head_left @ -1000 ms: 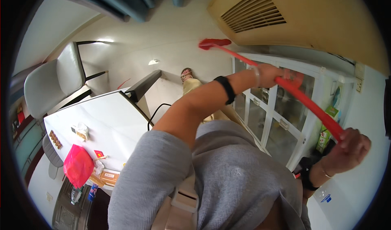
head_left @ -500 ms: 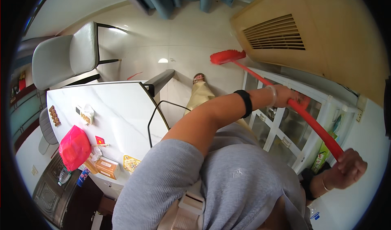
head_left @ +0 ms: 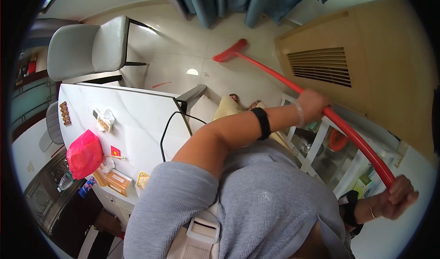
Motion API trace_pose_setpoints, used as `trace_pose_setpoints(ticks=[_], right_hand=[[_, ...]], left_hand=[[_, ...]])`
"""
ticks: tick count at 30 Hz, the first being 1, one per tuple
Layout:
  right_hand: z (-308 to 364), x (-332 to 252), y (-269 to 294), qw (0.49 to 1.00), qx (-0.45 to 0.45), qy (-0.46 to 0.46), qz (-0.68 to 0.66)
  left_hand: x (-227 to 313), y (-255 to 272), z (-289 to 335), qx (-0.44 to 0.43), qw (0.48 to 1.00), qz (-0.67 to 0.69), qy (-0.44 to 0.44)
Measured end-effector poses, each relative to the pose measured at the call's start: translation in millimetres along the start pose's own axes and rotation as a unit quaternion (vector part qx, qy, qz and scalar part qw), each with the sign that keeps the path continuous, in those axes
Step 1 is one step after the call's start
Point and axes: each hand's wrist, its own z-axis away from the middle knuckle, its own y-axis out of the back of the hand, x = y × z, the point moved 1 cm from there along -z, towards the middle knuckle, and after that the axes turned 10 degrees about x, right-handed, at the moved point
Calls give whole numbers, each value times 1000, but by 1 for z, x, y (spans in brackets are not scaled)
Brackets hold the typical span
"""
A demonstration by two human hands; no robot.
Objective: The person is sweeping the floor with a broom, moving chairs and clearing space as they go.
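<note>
A: What takes up the most room?

B: The floor (head_left: 178, 43), pale and tiled, running up to the blue-grey curtain (head_left: 229, 2). On the right stands a tan panel (head_left: 385, 43) with a slatted vent (head_left: 320, 67).

A: And the furniture?

B: The white tabletop (head_left: 146, 126) spreads out on the left, with a glass-fronted cabinet (head_left: 317, 142) opposite. A grey chair (head_left: 73, 48) stands just beyond the tabletop.

A: Where is the broom (head_left: 347, 129)?

B: It slants in front of the person (head_left: 270, 190), long and red. Its head (head_left: 230, 51) is out at the floor, between the chair and the panel, and its handle (head_left: 362, 145) passes over the cabinet. The head looks slightly blurred, so whether all its bristles touch the floor cannot be told.

A: What comes next in size?

B: A bulging pink bag (head_left: 85, 153) at the tabletop's edge.

A: How do the hands hold?

B: Both grasp the broom. The left hand (head_left: 314, 106) has its fingers wrapped round the handle partway along; the right hand (head_left: 399, 197) has its fingers clenched about the upper end.

A: Anything smaller?

B: A brown box (head_left: 118, 182) near the bag, then a little red packet (head_left: 115, 150) just beside it.
</note>
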Motion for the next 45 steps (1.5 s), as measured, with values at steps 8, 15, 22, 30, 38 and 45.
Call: trace_pose_setpoints(ticks=[8,15,22,30,38,45], right_hand=[[-55,83,-31,997,-72,7,26],[-103,161,-28,995,-77,-58,-38],[-193,102,-28,998,35,48,-27],[-237,87,-125,934,-13,204,294],[-233,194,-202,962,-38,102,250],[-221,162,-134,960,121,55,245]], left_hand=[[-58,-31,-47,-81,993,64,53],[-100,43,-90,-59,993,-40,94],[-50,91,-176,-31,997,67,22],[-67,78,-253,75,972,211,-76],[-153,59,-292,-78,988,131,-3],[-131,100,-249,-77,988,133,26]])
